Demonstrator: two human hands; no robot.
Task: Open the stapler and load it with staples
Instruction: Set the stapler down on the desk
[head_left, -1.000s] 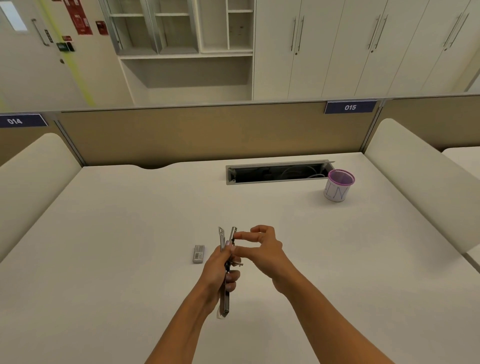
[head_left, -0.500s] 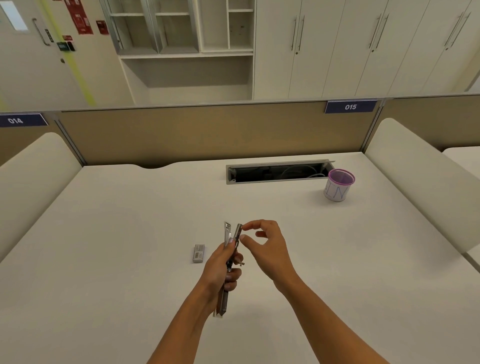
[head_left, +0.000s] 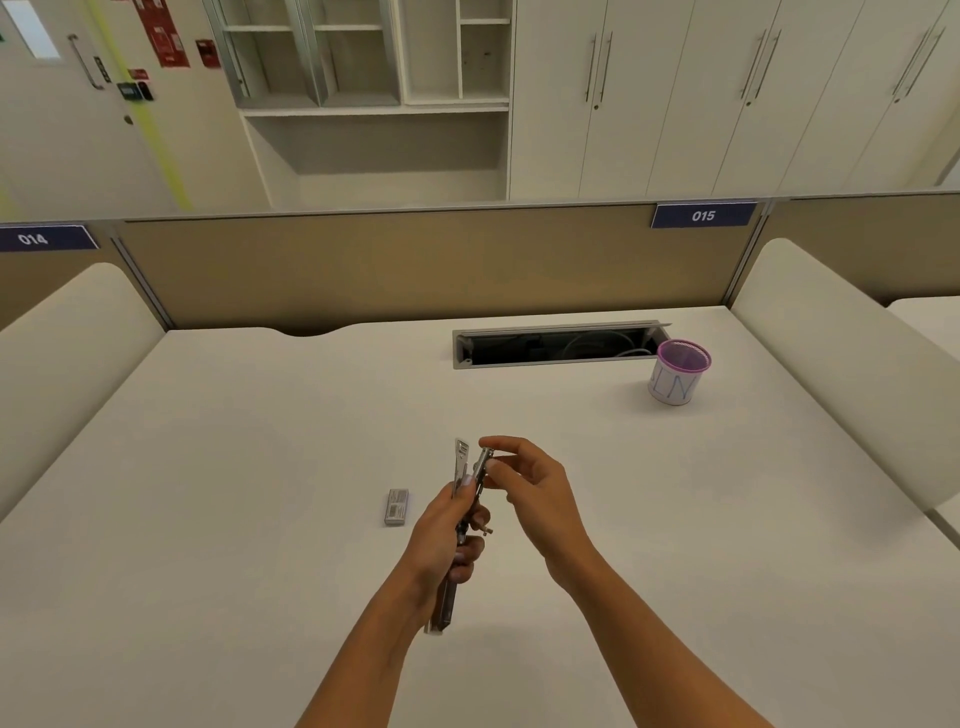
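Note:
A slim metal stapler (head_left: 462, 467) is held upright above the white desk (head_left: 208, 467), its two arms parted in a narrow V at the top. My left hand (head_left: 444, 535) grips its middle with fingers wrapped round it. My right hand (head_left: 530, 493) pinches the top of the stapler's right arm between thumb and forefinger. A small grey box of staples (head_left: 397, 506) lies flat on the desk just left of my left hand. Whether staples sit inside the stapler is hidden.
A purple-rimmed mesh pen cup (head_left: 678, 371) stands at the back right beside an open cable slot (head_left: 556, 345) in the desk. A tan partition (head_left: 415, 265) runs behind, with padded side dividers (head_left: 831, 353) left and right.
My right hand has shifted from beside the stapler's middle up to the tip of its right arm and now pinches it. The left hand keeps its grip.

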